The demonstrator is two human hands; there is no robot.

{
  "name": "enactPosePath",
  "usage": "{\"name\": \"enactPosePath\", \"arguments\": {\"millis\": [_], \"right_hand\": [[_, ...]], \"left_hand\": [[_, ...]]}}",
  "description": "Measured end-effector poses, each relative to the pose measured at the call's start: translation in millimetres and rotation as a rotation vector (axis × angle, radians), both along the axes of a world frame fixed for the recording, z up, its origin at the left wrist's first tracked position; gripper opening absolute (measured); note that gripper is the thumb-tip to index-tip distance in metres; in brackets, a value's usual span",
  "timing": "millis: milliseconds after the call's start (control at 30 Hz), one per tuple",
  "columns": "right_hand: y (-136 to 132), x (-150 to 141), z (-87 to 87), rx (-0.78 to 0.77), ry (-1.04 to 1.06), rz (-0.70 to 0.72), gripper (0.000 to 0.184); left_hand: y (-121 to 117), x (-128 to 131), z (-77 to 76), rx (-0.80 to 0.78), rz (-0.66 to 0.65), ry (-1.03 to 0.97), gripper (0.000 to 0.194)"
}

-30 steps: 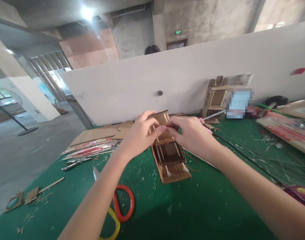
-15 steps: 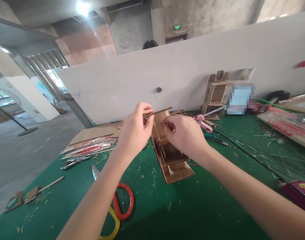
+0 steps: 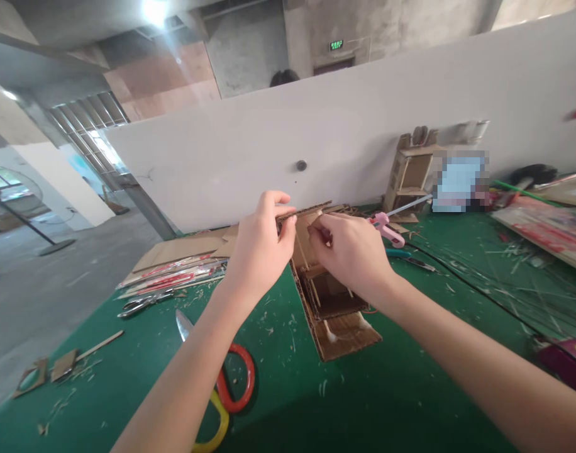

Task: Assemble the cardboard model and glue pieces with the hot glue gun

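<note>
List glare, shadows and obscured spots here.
Head view: the lamp flares, streaking downward; the white panel bears a soft shadow left of the cardboard tower; a pixelated patch hides what is beside that tower; the underside of the right hand is shaded.

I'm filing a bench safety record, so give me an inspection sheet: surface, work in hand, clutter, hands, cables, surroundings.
Surface: green tabletop, littered across much of it.
Work in hand: cardboard model, with thin sticks on it.
Clutter: scissors, partly hidden by the left forearm; plastic packets at left; pink tool beyond the right wrist.
Hands: left at the model's far left edge, grip unclear; right over the model, fingers bent, anything held hidden.
Cables: black cable crossing the right side; its connection is unclear.
Surroundings: white partition behind the table; lit exit sign beyond.
</note>
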State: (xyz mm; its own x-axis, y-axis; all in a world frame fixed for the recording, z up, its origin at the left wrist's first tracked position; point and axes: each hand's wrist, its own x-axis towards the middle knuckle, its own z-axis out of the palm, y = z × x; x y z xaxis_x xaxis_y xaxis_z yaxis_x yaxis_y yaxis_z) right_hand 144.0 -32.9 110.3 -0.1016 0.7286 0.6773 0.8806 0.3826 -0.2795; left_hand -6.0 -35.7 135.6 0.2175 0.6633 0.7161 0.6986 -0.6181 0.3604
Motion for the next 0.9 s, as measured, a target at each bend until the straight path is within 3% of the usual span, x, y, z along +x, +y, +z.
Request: {"name": "enactPosePath", "arguments": {"millis": [700, 900], "right_hand": [[1.5, 2.6, 1.7, 0.035, 0.003, -0.007, 0.026], [2.0, 3.6, -2.9, 0.171, 0.018, 0.025, 0.026]], "left_hand": [[-10.4, 6.4, 4.1, -0.007, 0.0, 0.001, 0.019], [-19.4, 7.0, 14.7, -0.054, -0.068, -0.182, 0.017]]}}
